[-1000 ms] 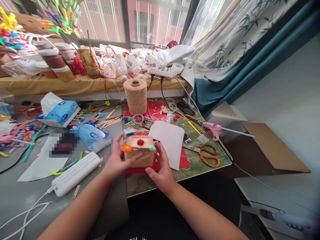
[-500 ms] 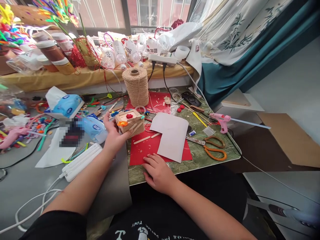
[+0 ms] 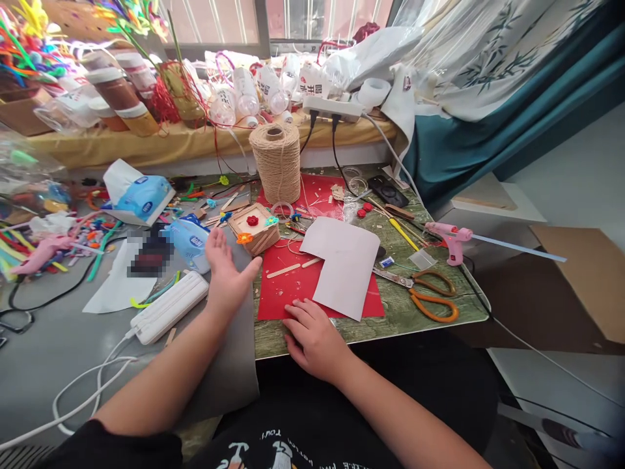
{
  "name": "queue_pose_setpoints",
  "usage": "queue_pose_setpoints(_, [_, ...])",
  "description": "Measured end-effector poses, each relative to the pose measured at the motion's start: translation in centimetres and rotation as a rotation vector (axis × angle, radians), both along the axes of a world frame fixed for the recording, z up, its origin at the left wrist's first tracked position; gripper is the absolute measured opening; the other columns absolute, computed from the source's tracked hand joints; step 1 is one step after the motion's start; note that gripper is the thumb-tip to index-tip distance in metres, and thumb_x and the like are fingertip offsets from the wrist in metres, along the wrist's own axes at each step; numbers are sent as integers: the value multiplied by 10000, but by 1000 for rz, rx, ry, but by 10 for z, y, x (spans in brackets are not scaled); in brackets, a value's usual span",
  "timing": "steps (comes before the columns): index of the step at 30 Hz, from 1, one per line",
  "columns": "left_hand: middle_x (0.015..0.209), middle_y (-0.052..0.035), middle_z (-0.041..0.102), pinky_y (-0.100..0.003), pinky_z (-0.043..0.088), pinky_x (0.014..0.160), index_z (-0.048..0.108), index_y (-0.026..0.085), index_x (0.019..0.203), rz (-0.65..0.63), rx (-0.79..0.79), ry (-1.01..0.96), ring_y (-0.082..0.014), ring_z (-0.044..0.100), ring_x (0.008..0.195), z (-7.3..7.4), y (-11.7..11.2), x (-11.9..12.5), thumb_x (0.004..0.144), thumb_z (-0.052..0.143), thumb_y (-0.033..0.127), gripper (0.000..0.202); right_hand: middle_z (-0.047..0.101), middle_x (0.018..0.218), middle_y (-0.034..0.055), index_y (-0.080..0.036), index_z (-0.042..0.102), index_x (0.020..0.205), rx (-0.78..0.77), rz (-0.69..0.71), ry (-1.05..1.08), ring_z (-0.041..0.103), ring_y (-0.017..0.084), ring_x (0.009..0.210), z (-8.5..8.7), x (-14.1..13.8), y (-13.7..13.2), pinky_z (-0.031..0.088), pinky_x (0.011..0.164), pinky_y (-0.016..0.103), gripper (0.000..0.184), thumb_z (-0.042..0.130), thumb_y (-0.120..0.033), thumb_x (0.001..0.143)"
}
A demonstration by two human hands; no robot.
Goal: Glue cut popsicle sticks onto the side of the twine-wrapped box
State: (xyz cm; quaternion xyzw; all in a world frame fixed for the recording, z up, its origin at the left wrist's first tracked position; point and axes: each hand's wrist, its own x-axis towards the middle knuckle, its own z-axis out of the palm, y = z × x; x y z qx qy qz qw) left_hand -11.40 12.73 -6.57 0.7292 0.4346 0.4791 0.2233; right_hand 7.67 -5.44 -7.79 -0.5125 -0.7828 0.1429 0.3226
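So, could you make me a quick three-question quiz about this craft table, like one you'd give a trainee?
1. What colour is the ornament in the middle of the top of the small box? A) purple B) red C) black

2. True or false: the left hand is closed around that box.

3. Which tool with orange-brown handles lies just right of the white paper in the picture?

Key:
1. B.
2. False; the hand is open, with the box just beyond it.
3. The scissors.
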Motion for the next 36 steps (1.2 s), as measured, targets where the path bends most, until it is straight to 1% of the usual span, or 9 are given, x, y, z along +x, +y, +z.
queue_pose_setpoints(2, [1519, -150, 432, -506, 457, 1116, 320, 266, 1512, 24, 144, 121, -318, 452, 1423, 9, -20, -1, 866, 745, 288, 774, 668, 1353, 152, -181, 672, 1219, 1, -3, -6, 560, 318, 1344, 0, 0, 0, 428, 1192, 579, 299, 604, -168, 929])
queue_pose_setpoints(4, [1302, -92, 628, -476, 484, 1032, 548, 280, 1347, -221, 209, 465, -285, 595, 1226, 15, -30, 2, 926, 674, 278, 439, 669, 1352, 153, -172, 675, 1211, 1, 0, -20, 559, 317, 1342, 0, -1, 0, 426, 1198, 572, 288, 601, -168, 932])
queue_pose_setpoints(8, [1135, -99, 720, -445, 483, 855, 704, 245, 1205, -339, 190, 852, -290, 639, 1046, 12, -18, 16, 1001, 565, 337, 263, 672, 1345, 159, -155, 676, 1207, 8, 3, -44, 556, 315, 1345, -1, -2, -1, 412, 1212, 563, 285, 599, -162, 932])
queue_pose_setpoints(14, [991, -106, 731, -439, 470, 852, 765, 233, 1023, -330, 137, 799, -274, 637, 963, -4, 1, 23, 1014, 529, 325, 254, 660, 1367, 156, -175, 668, 1218, -6, 4, -29, 555, 321, 1346, -2, -3, -1, 419, 1199, 591, 303, 600, -149, 923])
queue_pose_setpoints(20, [1026, -99, 740, -427, 508, 869, 717, 221, 1066, -362, 77, 620, -259, 667, 969, 5, -10, 16, 1026, 487, 277, 240, 652, 1373, 141, -225, 629, 1294, -6, 33, 48, 556, 329, 1345, -2, -2, -2, 431, 1177, 625, 393, 607, -131, 914])
queue_pose_setpoints(25, [1028, -79, 748, -357, 523, 822, 695, 248, 1161, -623, 140, 452, -209, 684, 928, 15, -39, 18, 1028, 516, 261, 224, 515, 1479, 174, -258, 367, 1528, -27, -251, 572, 586, 303, 1301, 1, 4, -3, 528, 1093, 548, 633, 627, -216, 953])
queue_pose_setpoints(29, [1021, -73, 763, -352, 491, 775, 687, 259, 1171, -776, 308, 519, -202, 680, 893, 19, -54, 22, 1011, 545, 226, 216, 686, 1055, 83, -241, 638, 1182, -233, -269, 868, 690, 225, 940, 0, 11, 2, 610, 846, 402, 178, 596, -286, 1015])
queue_pose_setpoints(32, [1038, -47, 759, -376, 505, 843, 674, 290, 1173, -678, 306, 480, -206, 685, 926, 27, -39, 12, 989, 589, 242, 208, 671, 913, 55, -229, 687, 1035, -215, -278, 865, 656, 202, 828, -4, 14, 3, 577, 760, 360, 105, 610, -298, 1012])
queue_pose_setpoints(36, [1337, -98, 637, -524, 400, 1132, 587, 280, 1328, -64, 230, 349, -316, 556, 1290, 43, 10, -14, 888, 736, 378, 475, 687, 1000, 88, -232, 692, 986, -184, -247, 760, 668, 233, 933, -6, 12, 5, 573, 813, 380, 94, 622, -296, 994])
